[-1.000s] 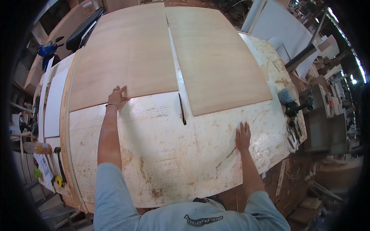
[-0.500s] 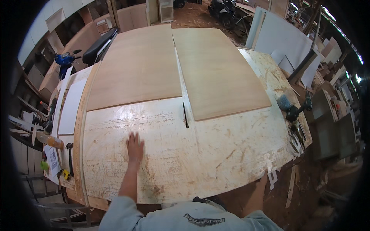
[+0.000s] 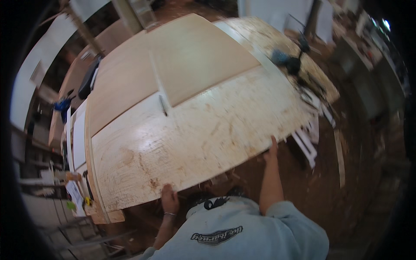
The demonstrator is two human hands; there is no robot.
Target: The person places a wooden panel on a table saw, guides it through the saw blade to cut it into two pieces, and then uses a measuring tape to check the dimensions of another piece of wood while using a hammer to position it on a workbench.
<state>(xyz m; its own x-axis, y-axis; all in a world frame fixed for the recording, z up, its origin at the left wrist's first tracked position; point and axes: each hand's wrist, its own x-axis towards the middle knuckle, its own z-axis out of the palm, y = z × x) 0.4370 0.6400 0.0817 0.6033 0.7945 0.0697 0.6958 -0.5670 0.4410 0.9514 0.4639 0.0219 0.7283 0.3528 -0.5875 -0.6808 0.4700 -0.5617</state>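
Observation:
A large, scuffed, whitish board (image 3: 203, 138) lies in front of me with brown smears on its surface. My left hand (image 3: 169, 200) is closed on its near edge, left of my body. Farther right along the same edge, my right hand (image 3: 271, 151) grips with the thumb on top, its other fingers hidden under the board. Two tan plywood panels, a left one (image 3: 123, 80) and a right one (image 3: 201, 58), rest on the far part of the board with a narrow gap between them. A thin dark stick (image 3: 163, 105) lies by that gap.
Dark power tools (image 3: 294, 65) stand on the right end of the worktop. White strips (image 3: 305, 145) jut out beside the right edge. A wooden rail (image 3: 89, 143) and white panels (image 3: 79, 134) border the left. A yellow tape measure (image 3: 88, 201) lies near the left corner.
My left hand has come back from the middle of the board to its near edge and closed there. My right hand still holds the edge. The view has turned and is blurred.

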